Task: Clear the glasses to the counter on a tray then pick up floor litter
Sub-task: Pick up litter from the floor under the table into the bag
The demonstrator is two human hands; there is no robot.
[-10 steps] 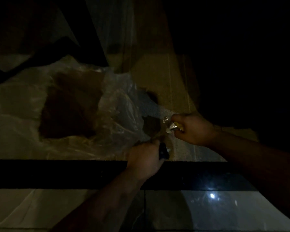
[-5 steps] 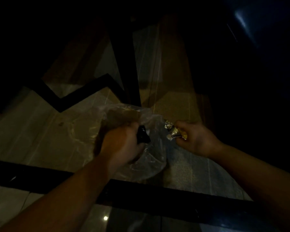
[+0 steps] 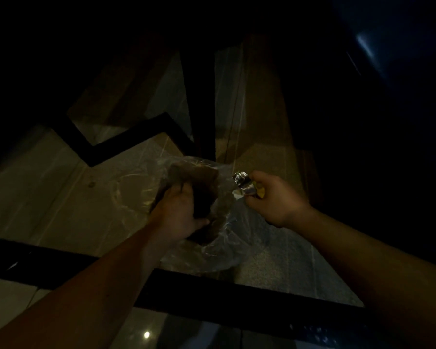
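Note:
The scene is very dark. A clear plastic bag [image 3: 227, 250] hangs open above the tiled floor at centre. My left hand [image 3: 181, 212] grips the bag's rim and also holds a small dark item that I cannot make out. My right hand [image 3: 272, 197] is closed on crumpled silver-and-yellow foil litter [image 3: 244, 185], held just right of the bag's mouth. Brownish contents show through the plastic. No glasses or tray are in view.
The floor has pale tiles [image 3: 61, 197] crossed by black bands, one zigzag band [image 3: 126, 142] at the back and one straight band [image 3: 212, 298] near me. A small speck [image 3: 91, 183] lies on the tiles at left. Dark furniture fills the right side.
The bag has been gathered up from lying flat on the floor. My left hand moved up and left to the bag's rim. My right hand kept hold of the foil litter.

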